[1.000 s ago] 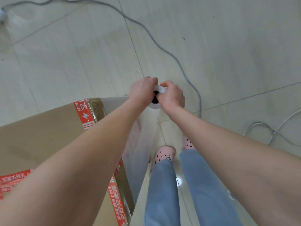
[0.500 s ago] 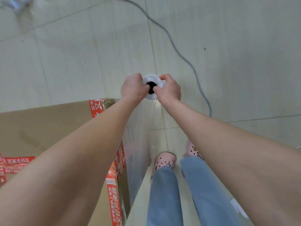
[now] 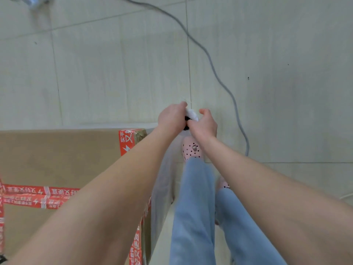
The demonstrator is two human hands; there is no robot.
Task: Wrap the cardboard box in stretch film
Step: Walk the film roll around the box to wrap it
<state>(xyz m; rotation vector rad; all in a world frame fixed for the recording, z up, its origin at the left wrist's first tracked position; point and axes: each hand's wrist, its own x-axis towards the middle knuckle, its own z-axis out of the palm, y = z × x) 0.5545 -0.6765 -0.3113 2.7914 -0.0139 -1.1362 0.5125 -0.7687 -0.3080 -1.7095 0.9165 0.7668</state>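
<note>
Printed in white on the red tape (image 3: 127, 142) at the far right corner of the cardboard box (image 3: 63, 159): Chinese characters and a lightning-bolt mark, "又" readable, the rest too blurred to make out; same printed tape in two strips across the box top at the left, and in one strip down the corner edge toward the bottom of the view. Box closed and taped, contents hidden; standing on the pale tiled floor (image 3: 114, 73) at the lower left, just beside the person's legs. Stretch film roll (image 3: 192, 114) just past the box corner, seen end-on from above, white with a dark core hole; left hand (image 3: 172, 117) clenched round its left side, right hand (image 3: 205, 125) clenched round its right side, fingers curled onto the rim, both grasping the roll. From the roll, a clear sheet of film (image 3: 164, 180) drawn along the right face of the box, down between box and legs. Blue jeans (image 3: 193, 207); pink shoes (image 3: 191, 150) dotted with dark holes. Grey cable (image 3: 219, 77) snaking over the floor from the top edge down past the right hand; something blurred at the top left corner, not identifiable.
</note>
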